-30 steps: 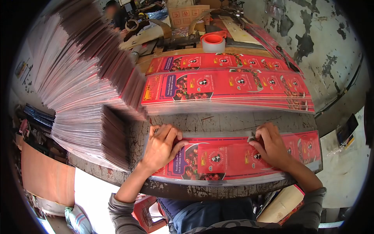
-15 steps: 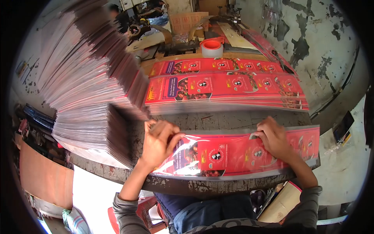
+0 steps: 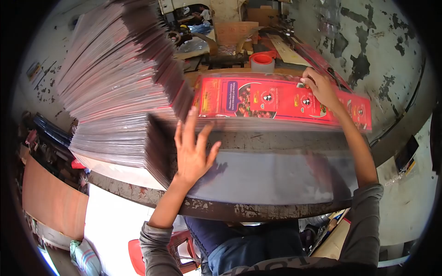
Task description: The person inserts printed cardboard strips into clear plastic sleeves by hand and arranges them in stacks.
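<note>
My right hand [image 3: 321, 91] is over the back of the bench, fingers closed on the upper edge of a red printed plastic sheet [image 3: 287, 103]. This sheet has food pictures and panda logos and lies on a pile of similar sheets. My left hand [image 3: 193, 154] is open with fingers spread, above the bench near the left end of the pile. In front of me a plain grey, glossy plastic sheet [image 3: 271, 179] lies flat along the bench edge. Beside my left hand rises a tall stack of plastic-edged sheets [image 3: 113, 142].
A roll of tape [image 3: 262, 61] stands behind the red pile. The worn dark bench [image 3: 248, 211] has a curved front edge. A peeling wall [image 3: 363, 46] is on the right, and a red stool [image 3: 136, 255] is below left. A person [image 3: 205, 14] sits far back.
The red sheet under both hands at the front is gone from there, and a grey sheet shows instead. My right hand has moved back to the pile; my left hand has opened.
</note>
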The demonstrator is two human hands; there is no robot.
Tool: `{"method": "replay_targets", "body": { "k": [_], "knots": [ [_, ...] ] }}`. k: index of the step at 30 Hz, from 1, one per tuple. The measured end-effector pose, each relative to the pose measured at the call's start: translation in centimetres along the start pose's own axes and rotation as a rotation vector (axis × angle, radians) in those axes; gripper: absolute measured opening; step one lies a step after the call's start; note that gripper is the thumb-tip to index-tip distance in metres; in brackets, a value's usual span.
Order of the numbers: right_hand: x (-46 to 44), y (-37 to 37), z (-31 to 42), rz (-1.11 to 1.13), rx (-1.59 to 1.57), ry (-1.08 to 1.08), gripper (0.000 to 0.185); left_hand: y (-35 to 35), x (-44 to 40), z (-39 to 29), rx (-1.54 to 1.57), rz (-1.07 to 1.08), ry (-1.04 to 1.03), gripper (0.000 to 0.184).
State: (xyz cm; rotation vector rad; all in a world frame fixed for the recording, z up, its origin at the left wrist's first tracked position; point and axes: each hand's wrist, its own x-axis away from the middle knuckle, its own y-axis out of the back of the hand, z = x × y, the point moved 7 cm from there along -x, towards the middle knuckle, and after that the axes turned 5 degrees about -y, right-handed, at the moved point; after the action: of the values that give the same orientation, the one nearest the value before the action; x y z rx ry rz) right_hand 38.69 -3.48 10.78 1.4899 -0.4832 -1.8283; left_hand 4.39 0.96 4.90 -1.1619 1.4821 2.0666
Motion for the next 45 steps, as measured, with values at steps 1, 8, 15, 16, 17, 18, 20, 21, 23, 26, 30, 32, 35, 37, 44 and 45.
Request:
{"method": "replay_targets", "body": {
  "k": [1,8,15,16,17,18,20,21,23,26,30,32,35,37,44,45],
  "knots": [
    [-0.2,-1.3,-1.4,0.083,-0.144,-0.082,0.013,-0.6,0.1,0.0,0.004,0.07,0.027,0.045],
    [0.4,-6.0,-2.2,0.238,-0.445,-0.119,0.011,-3.5,0.5,0.5,0.151,0.237,0.128,0.053],
    [-0.7,-7.3,-2.4,0.269,-0.322,-0.094,0.017,-4.1,0.7,0.8,0.224,0.275,0.186,0.063],
    [-1.4,-7.3,-2.5,0.268,-0.327,-0.091,0.017,-4.2,0.7,0.8,0.21,0.298,0.19,0.064],
    [-2.0,-7.5,-3.1,0.322,-0.251,-0.138,0.02,-4.1,0.6,0.9,0.204,0.296,0.193,0.064],
    [-2.5,-7.9,-3.6,0.377,-0.176,-0.188,0.022,-4.3,0.6,0.9,0.199,0.318,0.198,0.065],
    [-3.9,-8.8,-5.2,0.346,-0.121,-0.168,0.032,-4.5,0.6,1.0,0.191,0.339,0.201,0.066],
    [-4.3,-9.0,-5.6,0.315,-0.063,-0.151,0.042,-4.6,0.6,1.1,0.195,0.335,0.206,0.066],
    [-4.2,-10.0,-6.6,0.311,0.084,-0.193,0.054,-4.7,0.5,1.4,0.19,0.333,0.21,0.065],
    [-4.6,-11.6,-8.3,0.485,0.239,-0.284,0.078,-4.7,0.6,1.6,0.237,0.312,0.231,0.063],
    [-4.7,-12.7,-8.7,0.746,0.326,-0.355,0.092,-4.7,0.4,1.4,0.236,0.304,0.227,0.063],
    [-4.8,-12.0,-7.8,0.73,0.328,-0.391,0.094,-4.3,0.2,1.3,0.196,0.276,0.219,0.07],
    [-4.8,-11.8,-8.6,0.595,0.342,-0.394,0.096,-4.4,0.3,1.3,0.175,0.269,0.195,0.069],
    [-5.7,-10.5,-7.1,0.474,0.362,-0.359,0.095,-4.3,0.4,1.4,0.161,0.273,0.192,0.069],
    [-7.4,-4.1,-1.2,0.227,0.395,-0.143,0.03,-4.2,0.5,1.5,0.127,0.309,0.208,0.062],
    [-7.2,-3.6,-1.7,0.226,0.399,-0.143,0.03,-4.2,0.5,1.5,0.13,0.306,0.206,0.062]
  ]
}}
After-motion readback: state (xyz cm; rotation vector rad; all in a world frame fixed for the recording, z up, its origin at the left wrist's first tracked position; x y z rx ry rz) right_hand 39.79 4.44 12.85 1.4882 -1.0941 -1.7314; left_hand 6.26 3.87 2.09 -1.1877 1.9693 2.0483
